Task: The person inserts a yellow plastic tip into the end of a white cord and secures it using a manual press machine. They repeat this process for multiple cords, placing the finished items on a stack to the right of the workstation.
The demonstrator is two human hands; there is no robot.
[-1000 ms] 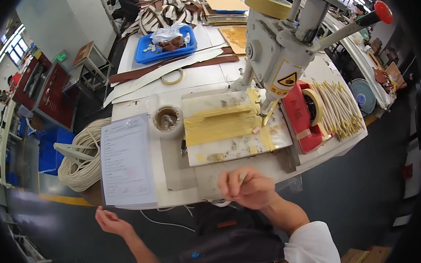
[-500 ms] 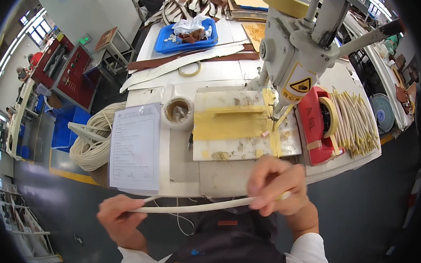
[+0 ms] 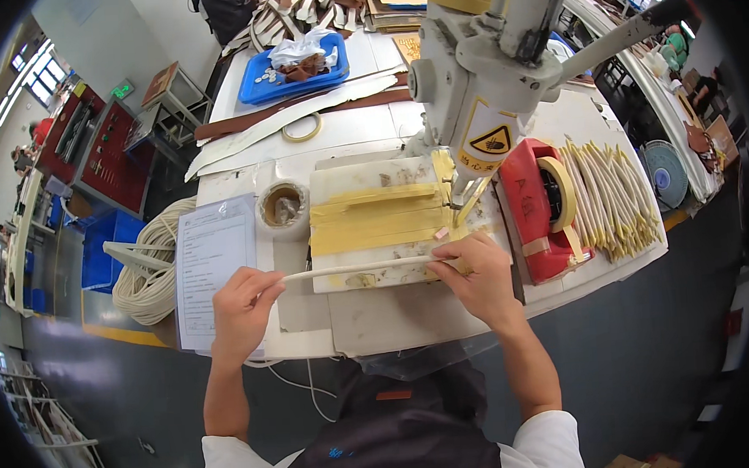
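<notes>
A length of white cord (image 3: pixel 355 269) is stretched nearly straight between my two hands, over the front part of a white board (image 3: pixel 388 176) covered with yellow tape strips. Its left end is pinched by my left hand (image 3: pixel 244 302), which is over the edge of a printed sheet (image 3: pixel 214 242). My right hand (image 3: pixel 478 278) pinches the other end near the board's right front corner. Just behind the right hand, the lower tip of a grey hand press (image 3: pixel 473 93) stands over the tape. Whether the cord touches the board, I cannot tell.
On the right stand a red tape dispenser (image 3: pixel 530 213) and a row of cut cords (image 3: pixel 610 200) with yellow ends. A wrapped tape roll (image 3: pixel 283 210) sits left of the board, and a cord coil (image 3: pixel 152 267) beyond the sheet. Farther back is a blue tray (image 3: pixel 253 89).
Both hands have moved forward with the cord, from in front of the table edge to over the board. The view has shifted slightly.
</notes>
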